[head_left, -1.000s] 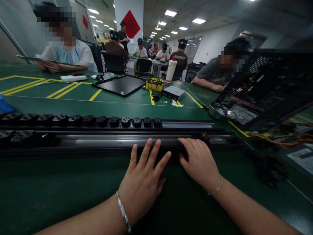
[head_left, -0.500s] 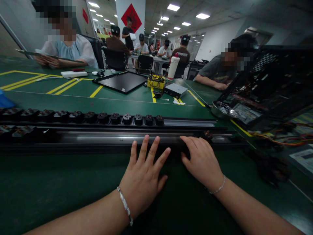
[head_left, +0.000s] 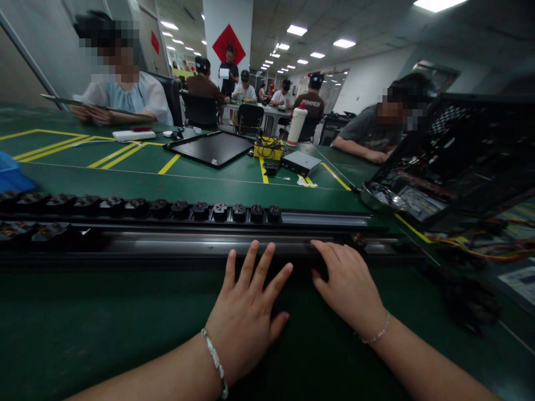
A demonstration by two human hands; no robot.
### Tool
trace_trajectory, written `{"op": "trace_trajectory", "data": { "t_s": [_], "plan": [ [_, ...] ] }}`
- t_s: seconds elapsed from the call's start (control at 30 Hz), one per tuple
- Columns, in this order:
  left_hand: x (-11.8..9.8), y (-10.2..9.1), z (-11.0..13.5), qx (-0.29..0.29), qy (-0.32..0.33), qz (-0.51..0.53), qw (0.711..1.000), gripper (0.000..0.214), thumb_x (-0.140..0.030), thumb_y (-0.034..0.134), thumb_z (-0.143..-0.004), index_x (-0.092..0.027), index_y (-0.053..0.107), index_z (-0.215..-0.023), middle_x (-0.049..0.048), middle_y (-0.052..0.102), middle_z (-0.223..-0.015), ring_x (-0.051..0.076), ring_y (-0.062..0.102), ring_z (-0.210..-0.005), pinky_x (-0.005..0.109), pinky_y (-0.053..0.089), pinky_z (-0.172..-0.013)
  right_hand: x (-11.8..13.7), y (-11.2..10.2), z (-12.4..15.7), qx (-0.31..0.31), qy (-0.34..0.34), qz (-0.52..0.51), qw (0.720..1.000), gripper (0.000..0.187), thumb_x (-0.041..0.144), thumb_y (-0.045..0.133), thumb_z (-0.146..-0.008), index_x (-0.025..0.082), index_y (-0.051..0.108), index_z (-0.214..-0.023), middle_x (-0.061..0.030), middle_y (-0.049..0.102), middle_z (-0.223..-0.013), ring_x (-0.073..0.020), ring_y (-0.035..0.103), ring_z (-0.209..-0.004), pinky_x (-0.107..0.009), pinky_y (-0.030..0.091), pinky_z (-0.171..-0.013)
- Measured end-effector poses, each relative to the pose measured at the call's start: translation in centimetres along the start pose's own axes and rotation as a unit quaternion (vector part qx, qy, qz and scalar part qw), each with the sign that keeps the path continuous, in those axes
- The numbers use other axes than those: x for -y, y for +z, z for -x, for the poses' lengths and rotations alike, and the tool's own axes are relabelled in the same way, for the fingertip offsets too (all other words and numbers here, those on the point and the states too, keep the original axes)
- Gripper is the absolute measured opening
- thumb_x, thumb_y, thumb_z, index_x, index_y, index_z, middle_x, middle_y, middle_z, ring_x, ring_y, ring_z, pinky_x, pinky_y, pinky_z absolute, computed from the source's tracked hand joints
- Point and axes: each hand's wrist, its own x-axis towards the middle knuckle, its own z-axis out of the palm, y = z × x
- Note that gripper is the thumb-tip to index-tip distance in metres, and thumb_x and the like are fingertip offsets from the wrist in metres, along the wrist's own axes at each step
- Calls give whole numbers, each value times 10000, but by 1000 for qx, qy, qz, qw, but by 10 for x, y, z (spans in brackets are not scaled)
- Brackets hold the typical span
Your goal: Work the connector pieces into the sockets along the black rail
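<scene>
My left hand is open, its fingers spread wide and the fingertips at the front edge of a long black rail with a shiny metal inside. Farther right, my right hand rests at the same rail. Its fingers stretch over the front edge and the thumb stays apart below them; no loose thing shows in it. Black plug-like units with metal parts on top sit at the rail's left end. Behind lies a second black rail, holding a row of similar units.
An open black computer case with loose wires stands right, beside a metal bowl. Farther back lie a black panel, a yellow box of cables, a grey drive and a white bottle. Co-workers sit across the table.
The whole view has shifted slightly, so everything appears a little lower. Both hands keep nearly the same pose and place at the rail.
</scene>
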Motion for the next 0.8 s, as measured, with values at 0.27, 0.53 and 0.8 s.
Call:
{"op": "trace_trajectory", "data": {
  "t_s": [0.27,0.53,0.8],
  "plan": [
    [0,-2,1,-7,9,-3,1000,651,-594,451,-791,-348,309,-1378,85,212,-1499,347,147,-1363,604,140,-1047,1,-1,1,15,5,14,1000,467,116,488,-718,158,490,-1183,-93,594,-1087,-225,522,-1016,-414,347,-975],
    [0,-4,0,-3,9,4,1000,568,-572,463,-795,-324,447,-1306,82,239,-1490,351,192,-1348,609,148,-1050,1,-3,0,15,1,24,1000,335,119,457,-752,151,554,-1072,-94,628,-974,-224,549,-943,-417,361,-946],
    [1,-3,0,-5,8,12,1000,541,-570,468,-794,-316,492,-1271,86,271,-1476,339,226,-1336,598,128,-1064,2,-4,0,17,2,9,1000,333,138,453,-780,157,552,-1097,-97,616,-1054,-224,542,-992,-418,343,-957]
  ]
}}
